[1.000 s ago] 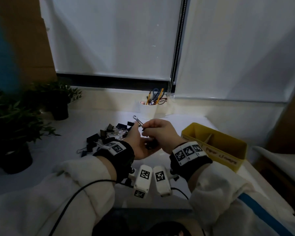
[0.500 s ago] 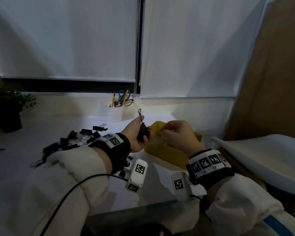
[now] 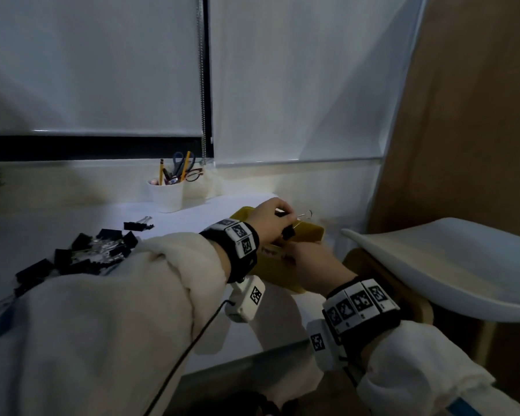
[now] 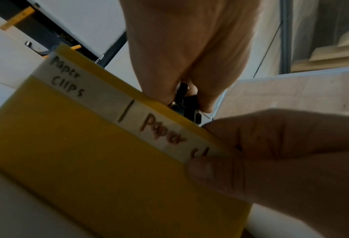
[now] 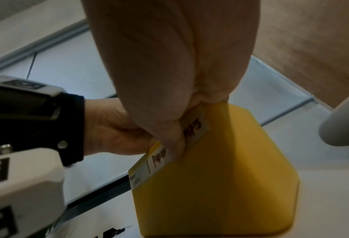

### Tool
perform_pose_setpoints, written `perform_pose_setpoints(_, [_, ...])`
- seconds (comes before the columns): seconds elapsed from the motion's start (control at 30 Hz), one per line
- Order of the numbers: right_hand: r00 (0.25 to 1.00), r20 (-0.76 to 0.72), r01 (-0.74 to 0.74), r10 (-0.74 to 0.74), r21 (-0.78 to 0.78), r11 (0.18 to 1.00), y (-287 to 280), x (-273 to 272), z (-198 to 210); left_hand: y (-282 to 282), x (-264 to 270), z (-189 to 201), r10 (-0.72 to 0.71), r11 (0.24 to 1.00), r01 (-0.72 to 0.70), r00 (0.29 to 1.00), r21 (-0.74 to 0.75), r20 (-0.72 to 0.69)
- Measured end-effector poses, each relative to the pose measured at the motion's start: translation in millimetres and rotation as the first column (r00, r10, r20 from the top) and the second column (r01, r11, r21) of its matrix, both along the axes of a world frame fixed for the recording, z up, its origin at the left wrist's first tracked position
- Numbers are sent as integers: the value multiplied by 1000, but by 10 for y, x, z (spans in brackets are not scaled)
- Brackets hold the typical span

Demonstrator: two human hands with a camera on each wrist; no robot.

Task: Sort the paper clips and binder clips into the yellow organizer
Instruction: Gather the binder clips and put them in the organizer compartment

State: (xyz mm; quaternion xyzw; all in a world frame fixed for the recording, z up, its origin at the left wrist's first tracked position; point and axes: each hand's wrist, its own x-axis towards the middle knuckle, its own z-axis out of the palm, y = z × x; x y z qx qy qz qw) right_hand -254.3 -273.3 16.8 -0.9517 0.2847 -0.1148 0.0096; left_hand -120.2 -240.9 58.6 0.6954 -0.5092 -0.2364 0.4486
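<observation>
Over the yellow plastic organizer [image 3: 308, 235] at the white desk's [image 3: 210, 211] right end, your left hand [image 3: 269, 219] pinches a black binder clip with silver wire handles [image 3: 288, 232]. Your right hand [image 3: 312, 265] pinches the organizer's labelled front wall. More black binder clips [image 3: 81, 253] lie heaped well to the left.

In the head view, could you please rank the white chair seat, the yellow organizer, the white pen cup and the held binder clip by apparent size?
1. white chair seat, though nearest the camera
2. yellow organizer, partly hidden
3. white pen cup
4. binder clip
</observation>
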Motion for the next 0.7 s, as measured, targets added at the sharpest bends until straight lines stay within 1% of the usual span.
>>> perform_pose_setpoints(0.17, [1000,1,-25,25,-8,1000,-85,28,-66,-90,-27,-43,-132,990,120,978,80,160])
perform_pose_setpoints(0.23, [1000,15,-23,23,1,1000,-108,27,-88,-49,-8,-18,-161,986,151,972,73,171])
perform_pose_setpoints(0.27, [1000,13,-13,12,24,1000,-106,21,-80,-20,21,-8,-144,989,138,975,46,170])
perform_pose_setpoints(0.37, [999,-29,40,-37,83,996,-50,-3,-17,129,242,-49,4,999,9,973,-53,230])
perform_pose_setpoints(0.47, [997,-38,68,-63,147,987,38,8,89,383,583,-163,174,983,-153,956,-106,238])
perform_pose_setpoints(0.53, [997,20,72,-77,191,979,127,65,166,568,827,-234,308,950,-287,920,-120,241])
perform_pose_setpoints(0.57, [993,94,55,-74,184,981,172,107,195,652,943,-262,366,931,-350,898,-108,244])
perform_pose_setpoints(0.6, [981,182,34,-63,160,987,219,163,217,724,1048,-285,392,919,-387,888,-71,242])
perform_pose_setpoints(0.63, [962,269,6,-41,129,992,282,230,246,787,1146,-300,376,921,-389,894,6,244])
perform_pose_setpoints(0.67, [941,337,-24,-11,101,995,359,306,281,848,1221,-311,313,927,-355,911,124,269])
perform_pose_setpoints(0.7, [923,384,-58,21,85,995,446,394,310,904,1268,-321,200,917,-295,923,270,330])
